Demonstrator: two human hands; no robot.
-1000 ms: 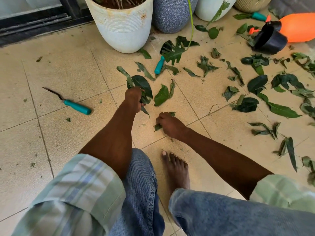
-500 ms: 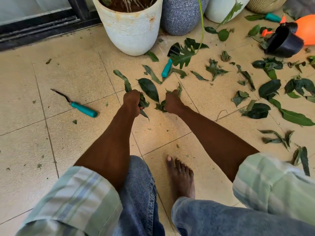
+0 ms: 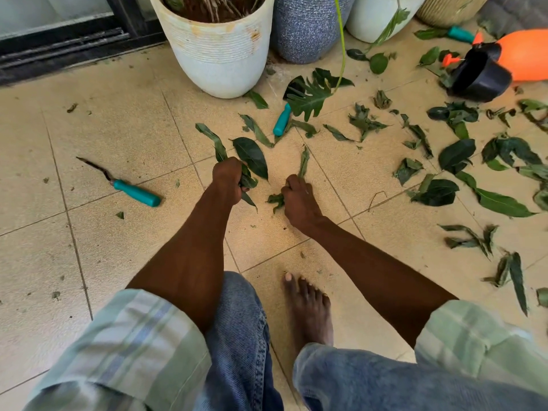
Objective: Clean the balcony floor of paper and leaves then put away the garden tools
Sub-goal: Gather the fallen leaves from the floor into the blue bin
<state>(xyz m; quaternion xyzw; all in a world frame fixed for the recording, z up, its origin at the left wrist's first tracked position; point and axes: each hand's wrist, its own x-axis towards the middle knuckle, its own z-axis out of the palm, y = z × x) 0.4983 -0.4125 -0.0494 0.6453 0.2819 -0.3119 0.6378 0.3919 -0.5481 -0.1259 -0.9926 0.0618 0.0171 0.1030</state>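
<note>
Right hand (image 3: pixel 296 200): drawn back toward the body since the earlier frame, leaves clutched. Left hand (image 3: pixel 229 179): leaf bunch (image 3: pixel 249 161) gripped. Scattered leaves (image 3: pixel 444 161), teal-handled tools (image 3: pixel 136 192) remain uncollected.

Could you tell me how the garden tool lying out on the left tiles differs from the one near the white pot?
The left tool lies in the open, its dark bent metal end fully visible. The tool by the white pot shows only its handle; a large lobed leaf hides the rest. Both have teal handles and lie untouched on the floor.
</note>
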